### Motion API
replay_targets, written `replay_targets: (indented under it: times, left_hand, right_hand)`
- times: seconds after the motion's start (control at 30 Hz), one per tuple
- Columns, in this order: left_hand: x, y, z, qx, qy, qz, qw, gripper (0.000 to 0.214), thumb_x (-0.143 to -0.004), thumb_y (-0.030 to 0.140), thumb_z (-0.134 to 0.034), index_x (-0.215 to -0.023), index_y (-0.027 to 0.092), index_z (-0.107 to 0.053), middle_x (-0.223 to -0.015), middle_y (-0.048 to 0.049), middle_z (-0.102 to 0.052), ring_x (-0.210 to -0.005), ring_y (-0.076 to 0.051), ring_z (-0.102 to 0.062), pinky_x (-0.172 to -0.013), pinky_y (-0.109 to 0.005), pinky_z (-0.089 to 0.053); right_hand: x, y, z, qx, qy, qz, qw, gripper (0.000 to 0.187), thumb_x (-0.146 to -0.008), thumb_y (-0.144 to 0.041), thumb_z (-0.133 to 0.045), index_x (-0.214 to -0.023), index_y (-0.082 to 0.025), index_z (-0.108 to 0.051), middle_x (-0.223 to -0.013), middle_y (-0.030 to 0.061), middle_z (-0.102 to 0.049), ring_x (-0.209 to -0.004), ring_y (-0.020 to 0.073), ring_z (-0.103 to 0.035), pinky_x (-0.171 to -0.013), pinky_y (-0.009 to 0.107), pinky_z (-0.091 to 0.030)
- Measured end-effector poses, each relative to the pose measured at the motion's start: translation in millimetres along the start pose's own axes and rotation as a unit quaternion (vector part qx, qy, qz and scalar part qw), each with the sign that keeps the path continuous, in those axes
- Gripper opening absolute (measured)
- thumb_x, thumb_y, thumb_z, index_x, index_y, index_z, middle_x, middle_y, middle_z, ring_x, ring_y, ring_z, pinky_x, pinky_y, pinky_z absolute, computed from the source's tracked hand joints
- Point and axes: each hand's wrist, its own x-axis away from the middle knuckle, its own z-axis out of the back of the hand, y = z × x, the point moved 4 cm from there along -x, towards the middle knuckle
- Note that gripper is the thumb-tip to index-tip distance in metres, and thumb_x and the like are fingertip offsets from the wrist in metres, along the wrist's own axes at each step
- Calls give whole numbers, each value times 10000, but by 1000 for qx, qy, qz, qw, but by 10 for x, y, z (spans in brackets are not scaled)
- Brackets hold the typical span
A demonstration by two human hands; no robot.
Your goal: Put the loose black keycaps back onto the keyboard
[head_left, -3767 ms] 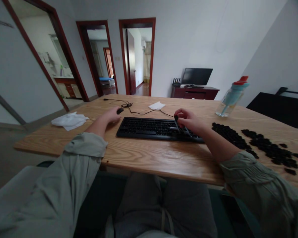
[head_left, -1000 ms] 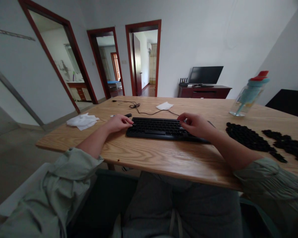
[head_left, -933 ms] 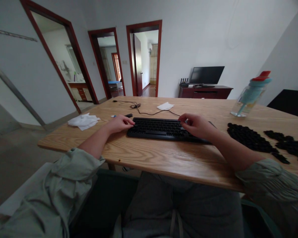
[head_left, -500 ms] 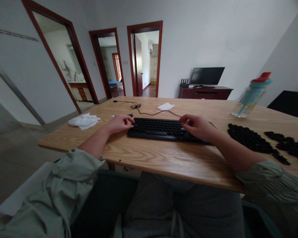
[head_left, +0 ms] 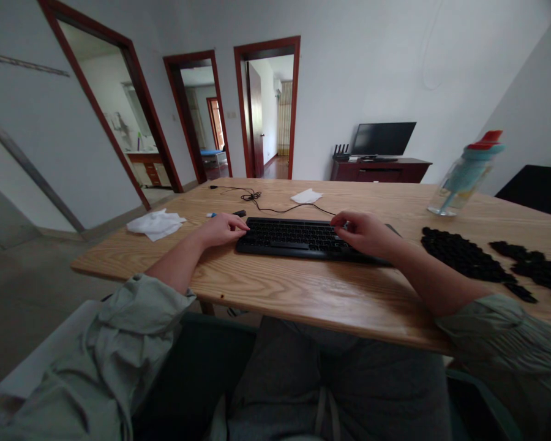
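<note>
A black keyboard (head_left: 289, 236) lies on the wooden table in front of me. My left hand (head_left: 220, 229) rests at its left end, with thumb and index finger closed on the edge there. Over the right part of the keyboard, my right hand (head_left: 360, 231) has its fingers bent into a pinch by the keys. What lies between those fingertips is too small to make out. To the right of my right forearm are piles of small black pieces (head_left: 461, 254) that look like keycaps.
A black cable (head_left: 252, 196) runs coiled behind the keyboard. A crumpled white tissue (head_left: 156, 225) lies left, another white tissue (head_left: 307, 196) at the back. A dark, blue-tipped object (head_left: 239, 214) is behind my left hand. A water bottle (head_left: 463, 177) stands right on the table (head_left: 275, 285).
The thumb and index finger of my left hand have drawn closer together at the keyboard's left edge. My right hand has hardly moved.
</note>
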Motion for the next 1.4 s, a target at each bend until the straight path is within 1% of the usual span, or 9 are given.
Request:
replay_targets:
  times: [0.1,0.23,0.33,0.43,0.53,0.73,0.93,1.17,1.4]
  left_hand:
    - [5,9,2,-3,4,14,1000,311,-802,372,-630,-985,188,-802,-1062,-89,-762,-901,-217,-668,-818,-311,-489]
    - [8,4,-14,-24,-8,51,998,356,-814,406,-626,-1036,183,-793,-868,-78,-761,-710,-188,-624,-663,-288,-449]
    - [7,10,-4,-33,10,50,998,356,-811,420,-636,-1022,180,-794,-792,-65,-734,-662,-176,-588,-631,-280,-423]
    - [8,11,4,-35,20,47,998,349,-812,413,-648,-1025,178,-792,-837,-71,-742,-712,-189,-612,-670,-284,-445]
    - [2,11,-7,-41,6,36,998,336,-836,386,-627,-1038,171,-788,-888,-83,-754,-752,-196,-640,-712,-293,-471]
    - [-35,62,-20,-79,-15,-44,996,264,-853,269,-589,-997,173,-788,-1028,-84,-760,-913,-202,-682,-878,-321,-517]
    - [48,196,-19,-161,-33,-65,984,388,-816,128,-530,-1115,183,-770,-1154,-63,-745,-1078,-216,-670,-1035,-323,-482]
    - [78,300,-45,-283,-33,-24,958,410,-868,158,-493,-1180,216,-753,-1128,-85,-746,-1051,-245,-669,-951,-350,-513]
    - [69,347,-71,-324,-29,-11,946,422,-866,171,-483,-1180,245,-754,-1168,-73,-737,-1045,-237,-677,-930,-339,-521]
  right_hand:
    - [-4,-10,0,6,0,-1,1000,168,-796,-290,-595,-907,-212,-694,-625,19,-612,-567,170,-539,-565,310,-408]
    - [-5,-29,4,15,1,6,1000,161,-790,-272,-600,-904,-217,-699,-635,18,-621,-572,167,-538,-570,307,-406]
    - [2,-31,2,14,-2,5,1000,161,-796,-276,-593,-905,-219,-696,-644,17,-628,-560,163,-530,-550,302,-394]
    - [8,-33,0,14,-2,5,1000,156,-794,-278,-595,-896,-214,-695,-650,21,-632,-550,160,-520,-538,300,-385]
    - [10,-39,-2,15,-1,6,1000,155,-796,-270,-592,-896,-209,-694,-660,24,-641,-559,160,-529,-547,296,-393]
    - [10,-59,-15,27,-14,7,1000,174,-812,-266,-567,-913,-196,-690,-688,27,-660,-585,157,-550,-565,283,-411]
    - [25,-83,-3,33,-19,5,999,186,-823,-270,-553,-924,-197,-692,-712,33,-671,-595,159,-555,-572,285,-420]
    - [15,-65,-22,38,-26,6,999,203,-812,-265,-565,-946,-186,-695,-746,43,-683,-621,164,-567,-607,293,-430]
    - [15,-23,-46,32,-28,6,999,215,-812,-259,-557,-954,-173,-693,-716,41,-666,-607,162,-551,-603,297,-419]
